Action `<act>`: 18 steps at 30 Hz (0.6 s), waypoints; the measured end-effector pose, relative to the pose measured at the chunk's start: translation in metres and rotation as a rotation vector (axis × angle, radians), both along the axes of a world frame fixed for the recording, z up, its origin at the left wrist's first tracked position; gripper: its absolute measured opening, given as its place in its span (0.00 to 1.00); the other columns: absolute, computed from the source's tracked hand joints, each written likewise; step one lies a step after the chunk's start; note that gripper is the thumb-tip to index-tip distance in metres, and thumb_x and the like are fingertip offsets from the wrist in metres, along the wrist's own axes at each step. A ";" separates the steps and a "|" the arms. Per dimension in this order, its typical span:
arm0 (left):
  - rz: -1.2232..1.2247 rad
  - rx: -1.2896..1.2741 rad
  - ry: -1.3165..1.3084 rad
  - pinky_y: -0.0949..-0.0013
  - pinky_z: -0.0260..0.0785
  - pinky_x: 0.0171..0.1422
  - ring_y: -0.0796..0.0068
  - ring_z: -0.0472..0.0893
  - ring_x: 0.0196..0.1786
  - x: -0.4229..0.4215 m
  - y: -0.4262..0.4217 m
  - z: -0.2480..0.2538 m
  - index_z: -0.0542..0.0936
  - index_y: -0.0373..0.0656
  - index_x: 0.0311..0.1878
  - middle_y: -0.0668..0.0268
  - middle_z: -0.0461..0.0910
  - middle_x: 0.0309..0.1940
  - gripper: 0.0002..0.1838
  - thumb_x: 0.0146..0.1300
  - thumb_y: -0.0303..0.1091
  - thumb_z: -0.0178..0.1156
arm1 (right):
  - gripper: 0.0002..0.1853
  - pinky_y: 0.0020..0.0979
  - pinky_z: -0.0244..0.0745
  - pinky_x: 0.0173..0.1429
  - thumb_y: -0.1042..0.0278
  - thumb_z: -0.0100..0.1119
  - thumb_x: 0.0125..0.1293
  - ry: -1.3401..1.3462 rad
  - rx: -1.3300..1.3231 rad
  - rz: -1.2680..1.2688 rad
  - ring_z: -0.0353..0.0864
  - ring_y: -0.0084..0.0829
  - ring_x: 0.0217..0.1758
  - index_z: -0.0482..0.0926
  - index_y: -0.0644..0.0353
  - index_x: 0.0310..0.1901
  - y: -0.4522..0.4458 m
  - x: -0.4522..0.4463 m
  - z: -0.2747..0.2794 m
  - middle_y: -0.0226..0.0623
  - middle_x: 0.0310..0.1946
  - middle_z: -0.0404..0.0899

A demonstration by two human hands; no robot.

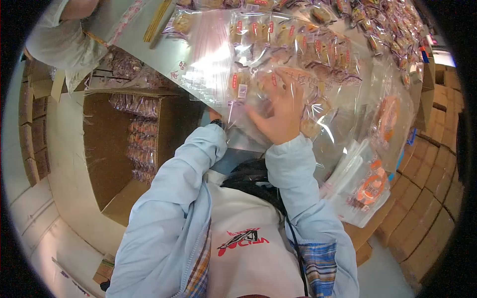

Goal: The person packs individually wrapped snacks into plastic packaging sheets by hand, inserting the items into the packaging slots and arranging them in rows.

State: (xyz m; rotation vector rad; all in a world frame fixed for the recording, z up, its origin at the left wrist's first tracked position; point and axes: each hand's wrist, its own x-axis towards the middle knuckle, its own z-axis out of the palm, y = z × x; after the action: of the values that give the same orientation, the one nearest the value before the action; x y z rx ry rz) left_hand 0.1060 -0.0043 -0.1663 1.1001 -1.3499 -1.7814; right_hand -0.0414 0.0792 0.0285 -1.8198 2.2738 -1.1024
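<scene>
My right hand (283,115) reaches over the table with thumb and fingers spread. Its palm faces the small clear-wrapped snack packets, and its fingertips touch or lie just above the clear plastic bag (343,111) around them. One wrapped snack packet (241,87) with a red label and a barcode lies left of the thumb. Only a bit of my left hand (215,115) shows, at the table's near edge by a dark wristband. Its fingers are hidden beneath the plastic. Rows of wrapped snacks (258,34) lie beyond both hands.
A pile of wrapped snacks (367,20) covers the far right. Flat printed bags (367,191) lie at the near right edge. An open carton (119,144) holding stacked packets stands left, below the table. Another person's sleeve (62,42) is upper left. Stacked cartons (422,193) line the right.
</scene>
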 end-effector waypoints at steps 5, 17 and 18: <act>-0.014 -0.065 -0.058 0.59 0.77 0.58 0.62 0.86 0.50 -0.007 0.002 0.016 0.84 0.35 0.56 0.56 0.87 0.49 0.16 0.68 0.30 0.65 | 0.37 0.46 0.75 0.68 0.62 0.81 0.52 -0.035 -0.081 0.009 0.73 0.53 0.67 0.81 0.50 0.67 -0.011 0.009 -0.015 0.50 0.69 0.70; 0.238 -0.431 -0.138 0.66 0.77 0.53 0.67 0.84 0.48 0.084 0.048 0.204 0.83 0.36 0.61 0.59 0.86 0.52 0.19 0.66 0.24 0.66 | 0.46 0.49 0.63 0.81 0.62 0.75 0.58 -0.263 -0.111 -0.069 0.67 0.58 0.76 0.64 0.64 0.77 -0.014 0.028 -0.035 0.56 0.74 0.67; 0.158 -0.569 -0.234 0.66 0.77 0.53 0.65 0.85 0.48 0.067 0.053 0.221 0.82 0.37 0.62 0.58 0.86 0.51 0.21 0.65 0.22 0.65 | 0.46 0.49 0.64 0.79 0.61 0.75 0.58 -0.242 -0.067 -0.056 0.68 0.57 0.75 0.65 0.65 0.77 -0.012 0.028 -0.034 0.56 0.73 0.69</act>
State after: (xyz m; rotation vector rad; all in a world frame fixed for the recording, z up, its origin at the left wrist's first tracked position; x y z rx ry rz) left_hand 0.1732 0.0485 0.0543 1.0705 -1.7132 -1.0736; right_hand -0.0137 0.0669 -0.0053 -1.5530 2.1845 -1.3415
